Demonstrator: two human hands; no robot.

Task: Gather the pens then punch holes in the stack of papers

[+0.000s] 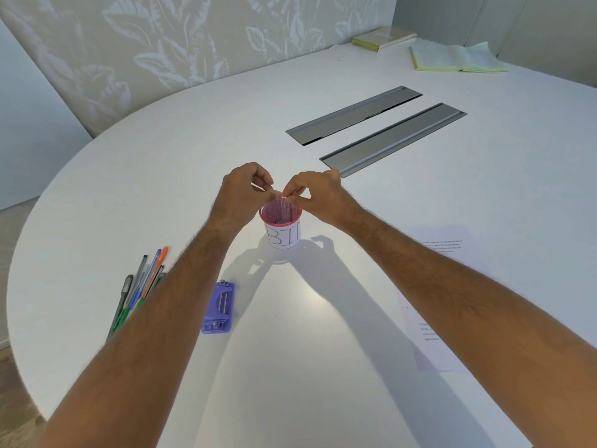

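Both hands pinched, fingertips meeting | left hand (245, 192) | right hand (318, 192) | above pink bin (281, 227) rim; contents unclear

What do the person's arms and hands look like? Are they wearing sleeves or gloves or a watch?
Both arms are bare from the bottom of the picture up to the fingers: no sleeves show. The left hand and the right hand wear no gloves, and no watch, bracelet or ring can be seen. Both forearms have short dark hair on them. The fingers are curled, so the nails are hard to make out.
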